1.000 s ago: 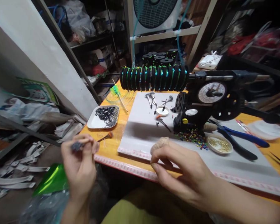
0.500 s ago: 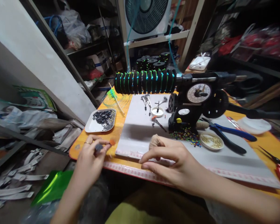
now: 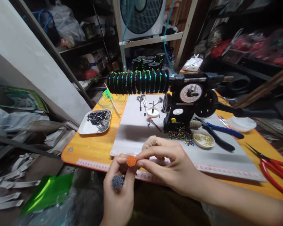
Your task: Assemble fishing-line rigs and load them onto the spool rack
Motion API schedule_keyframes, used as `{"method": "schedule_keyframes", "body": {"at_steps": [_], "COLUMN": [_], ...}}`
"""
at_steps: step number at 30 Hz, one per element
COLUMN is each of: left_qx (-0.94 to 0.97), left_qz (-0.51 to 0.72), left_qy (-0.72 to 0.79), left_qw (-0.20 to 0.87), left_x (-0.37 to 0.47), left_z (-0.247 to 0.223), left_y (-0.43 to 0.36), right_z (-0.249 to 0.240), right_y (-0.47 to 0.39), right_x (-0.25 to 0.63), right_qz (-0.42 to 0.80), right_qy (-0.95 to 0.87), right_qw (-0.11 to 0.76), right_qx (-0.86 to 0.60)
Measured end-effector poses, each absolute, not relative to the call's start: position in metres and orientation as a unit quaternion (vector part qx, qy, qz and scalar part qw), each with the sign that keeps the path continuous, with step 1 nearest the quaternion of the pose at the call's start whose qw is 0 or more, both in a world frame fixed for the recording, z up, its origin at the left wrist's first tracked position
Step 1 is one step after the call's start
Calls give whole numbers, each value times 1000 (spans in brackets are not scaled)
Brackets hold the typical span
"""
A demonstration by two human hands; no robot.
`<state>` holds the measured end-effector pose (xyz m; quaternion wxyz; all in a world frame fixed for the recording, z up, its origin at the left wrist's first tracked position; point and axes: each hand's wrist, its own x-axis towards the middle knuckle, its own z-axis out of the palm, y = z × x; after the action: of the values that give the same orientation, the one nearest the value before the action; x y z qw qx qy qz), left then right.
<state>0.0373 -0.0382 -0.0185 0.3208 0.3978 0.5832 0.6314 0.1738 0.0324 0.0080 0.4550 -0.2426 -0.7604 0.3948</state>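
Note:
My left hand (image 3: 120,182) is closed near the table's front edge. Between its thumb and forefinger is an orange beaded cluster (image 3: 131,160), and a grey-blue beaded cluster (image 3: 118,182) sticks out from the same hand, lower down. From the right, my right hand (image 3: 167,160) pinches at the orange cluster's side; what lies between its fingertips is too small to make out. A tan wrap (image 3: 149,142) covers one of its fingers. Beyond the hands, wired bunches (image 3: 142,101) and an orange-tipped bunch (image 3: 153,122) lie on the white board (image 3: 129,131).
A black winding machine (image 3: 181,116) carries a ringed roll (image 3: 138,82). Left stands a white tray (image 3: 85,125) of dark pieces. Loose coloured beads (image 3: 179,136), a dish (image 3: 203,145) of gold bits, blue-handled pliers (image 3: 223,129) and red-handled scissors (image 3: 273,169) lie right.
My left hand has moved right with both clusters and turned, so the orange one now meets my right hand's fingertips. The whole view has shifted slightly.

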Motion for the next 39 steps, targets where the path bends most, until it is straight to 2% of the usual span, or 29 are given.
{"method": "schedule_keyframes", "body": {"at_steps": [11,13,18,20,28,39], "left_qx": [570,525,314,295,372,409], "left_qz": [575,601,650,652,671,673], "left_qy": [550,560,578,567,597,578], "left_qw": [203,223,380,409,235,217], "left_x": [24,30,44,43,28,26], "left_z": [-21,-21,-24,-25,-21,-23], "left_y": [-40,-42,-46,-47,-48,-48], "right_z": [9,9,11,11,8,7], "right_y": [30,30,28,28,31,28], "right_x": [173,174,175,175,177,179], "right_qz": [408,407,365,347,322,333], "right_qy": [-767,-771,-789,-802,-844,-855], "right_qw": [428,425,442,441,387,354], "right_qx": [-248,-245,-221,-204,-186,-177]}}
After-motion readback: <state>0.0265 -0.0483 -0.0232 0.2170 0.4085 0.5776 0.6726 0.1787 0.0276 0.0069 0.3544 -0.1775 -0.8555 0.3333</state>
